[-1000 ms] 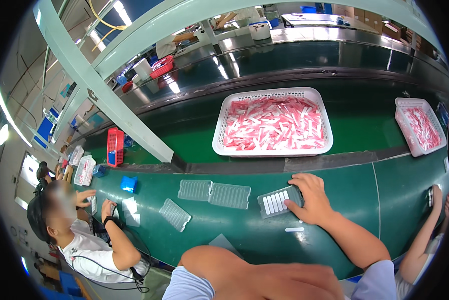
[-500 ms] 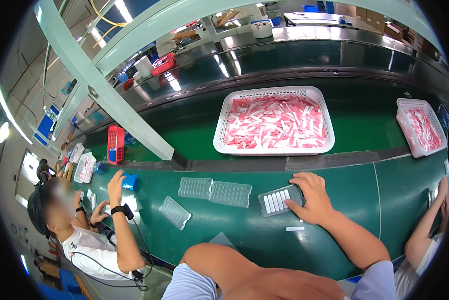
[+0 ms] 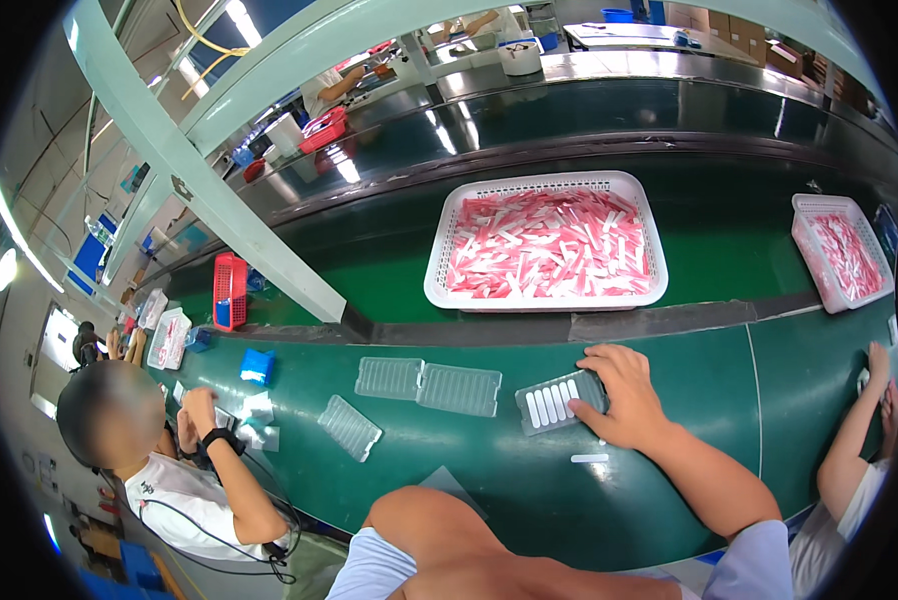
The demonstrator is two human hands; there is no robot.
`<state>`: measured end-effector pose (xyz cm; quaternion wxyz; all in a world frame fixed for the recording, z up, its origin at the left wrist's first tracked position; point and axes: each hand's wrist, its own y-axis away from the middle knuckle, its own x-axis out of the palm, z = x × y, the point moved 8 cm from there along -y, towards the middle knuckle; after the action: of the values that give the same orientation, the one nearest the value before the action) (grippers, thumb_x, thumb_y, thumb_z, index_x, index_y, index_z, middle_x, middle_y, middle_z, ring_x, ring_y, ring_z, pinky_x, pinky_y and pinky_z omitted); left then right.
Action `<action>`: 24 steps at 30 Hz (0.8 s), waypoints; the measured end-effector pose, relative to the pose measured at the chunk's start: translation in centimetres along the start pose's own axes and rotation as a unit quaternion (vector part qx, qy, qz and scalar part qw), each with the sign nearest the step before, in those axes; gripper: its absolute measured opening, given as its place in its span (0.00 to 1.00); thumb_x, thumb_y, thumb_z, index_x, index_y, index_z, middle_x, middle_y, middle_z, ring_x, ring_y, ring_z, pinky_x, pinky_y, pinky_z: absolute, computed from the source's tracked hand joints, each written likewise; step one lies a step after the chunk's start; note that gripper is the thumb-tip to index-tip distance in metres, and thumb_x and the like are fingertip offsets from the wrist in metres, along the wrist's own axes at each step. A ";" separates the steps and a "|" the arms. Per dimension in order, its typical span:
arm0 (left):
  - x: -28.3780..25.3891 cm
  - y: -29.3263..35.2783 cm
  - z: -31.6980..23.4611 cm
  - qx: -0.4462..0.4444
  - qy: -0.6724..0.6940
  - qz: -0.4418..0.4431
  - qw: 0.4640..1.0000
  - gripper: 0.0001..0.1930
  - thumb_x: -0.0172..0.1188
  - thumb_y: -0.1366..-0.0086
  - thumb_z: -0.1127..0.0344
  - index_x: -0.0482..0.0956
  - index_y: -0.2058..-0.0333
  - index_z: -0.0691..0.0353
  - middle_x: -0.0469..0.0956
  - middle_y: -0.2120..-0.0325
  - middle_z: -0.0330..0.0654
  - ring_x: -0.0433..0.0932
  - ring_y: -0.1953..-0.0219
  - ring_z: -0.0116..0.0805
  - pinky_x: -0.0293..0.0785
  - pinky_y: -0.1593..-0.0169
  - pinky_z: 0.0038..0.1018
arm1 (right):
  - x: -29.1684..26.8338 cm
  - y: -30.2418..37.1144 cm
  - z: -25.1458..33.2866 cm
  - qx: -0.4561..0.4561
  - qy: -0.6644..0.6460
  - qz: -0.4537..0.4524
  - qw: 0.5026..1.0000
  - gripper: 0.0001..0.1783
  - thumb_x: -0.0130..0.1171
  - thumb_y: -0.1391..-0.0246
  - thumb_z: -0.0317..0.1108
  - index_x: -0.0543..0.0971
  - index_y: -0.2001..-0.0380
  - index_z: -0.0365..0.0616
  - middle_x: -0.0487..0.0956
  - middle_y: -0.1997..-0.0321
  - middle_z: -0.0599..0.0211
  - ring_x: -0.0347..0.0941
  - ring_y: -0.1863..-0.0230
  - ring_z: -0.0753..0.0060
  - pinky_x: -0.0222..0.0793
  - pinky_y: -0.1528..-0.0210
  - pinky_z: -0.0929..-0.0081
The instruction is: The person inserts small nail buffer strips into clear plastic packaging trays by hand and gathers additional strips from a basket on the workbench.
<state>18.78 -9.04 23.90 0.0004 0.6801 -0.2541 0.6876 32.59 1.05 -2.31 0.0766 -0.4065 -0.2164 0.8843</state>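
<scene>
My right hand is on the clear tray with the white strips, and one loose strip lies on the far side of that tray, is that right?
Not quite: the head view shows the loose strip on the near side of the tray. Your right hand is indeed on that clear tray with the white strips.

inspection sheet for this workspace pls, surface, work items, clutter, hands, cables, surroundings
Surface: glossy green tabletop, seam toward the right
Work items: loaded tray, transparent, with a row of white strips; two-part tray and smaller tray leftward, no strips seen; white basket of pink and white pieces beyond
Clutter: single white strip lying loose; blue packet farther left
Hands: right hand has its grip on the loaded tray's right end; left hand out of view
Cables: black cable beside the co-worker at left
Surroundings: another person's hands at far right; pale metal frame
</scene>
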 end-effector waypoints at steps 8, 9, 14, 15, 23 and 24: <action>-3.5 1.6 -0.2 -0.016 -0.078 0.291 0.953 0.36 0.52 0.28 0.31 0.85 0.61 0.65 0.81 0.64 0.55 0.76 0.70 0.45 0.73 0.66 0.34 | 0.0 -0.3 0.9 -0.009 0.008 0.002 1.000 0.31 0.71 0.47 0.47 0.76 0.45 0.41 0.74 0.39 0.52 0.67 0.35 0.47 0.56 0.33 0.50; -4.6 2.4 0.1 -0.050 -0.161 0.282 0.945 0.38 0.51 0.29 0.28 0.85 0.61 0.66 0.80 0.65 0.55 0.76 0.70 0.46 0.73 0.68 0.35 | 0.0 -0.5 1.1 -0.011 0.004 0.003 1.000 0.31 0.71 0.47 0.47 0.76 0.45 0.41 0.74 0.39 0.52 0.67 0.35 0.47 0.56 0.33 0.50; -2.9 -0.6 -0.3 0.090 -0.224 0.490 0.838 0.45 0.46 0.29 0.24 0.83 0.63 0.71 0.79 0.65 0.57 0.77 0.71 0.44 0.72 0.72 0.33 | -0.1 -0.4 1.1 -0.008 0.013 0.005 1.000 0.31 0.72 0.46 0.47 0.76 0.44 0.41 0.74 0.39 0.53 0.67 0.35 0.47 0.56 0.33 0.50; -2.7 -0.6 -0.2 0.075 -0.191 0.453 0.868 0.45 0.46 0.29 0.24 0.82 0.63 0.72 0.79 0.65 0.57 0.77 0.72 0.43 0.72 0.73 0.31 | -0.2 -0.4 1.1 -0.009 0.016 0.006 1.000 0.31 0.71 0.46 0.47 0.76 0.45 0.41 0.74 0.39 0.53 0.67 0.35 0.47 0.56 0.33 0.50; -1.9 1.8 -1.8 -0.031 -0.059 0.125 0.990 0.39 0.44 0.23 0.34 0.82 0.58 0.73 0.80 0.64 0.59 0.78 0.72 0.42 0.74 0.72 0.30 | 0.0 -0.6 0.7 -0.006 0.010 0.007 1.000 0.31 0.71 0.46 0.47 0.76 0.45 0.41 0.74 0.39 0.53 0.67 0.35 0.47 0.56 0.32 0.51; -2.5 2.0 -1.4 -0.087 -0.072 0.070 0.991 0.38 0.44 0.22 0.35 0.82 0.58 0.72 0.80 0.64 0.58 0.78 0.71 0.42 0.75 0.70 0.31 | -0.2 -0.3 0.5 -0.002 0.014 0.005 1.000 0.31 0.71 0.46 0.47 0.76 0.45 0.41 0.74 0.39 0.53 0.67 0.35 0.48 0.56 0.32 0.51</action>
<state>16.95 -9.45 20.96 -0.0065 0.7059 -0.3593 0.6104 32.30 1.06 -1.75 0.0742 -0.4203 -0.2145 0.8785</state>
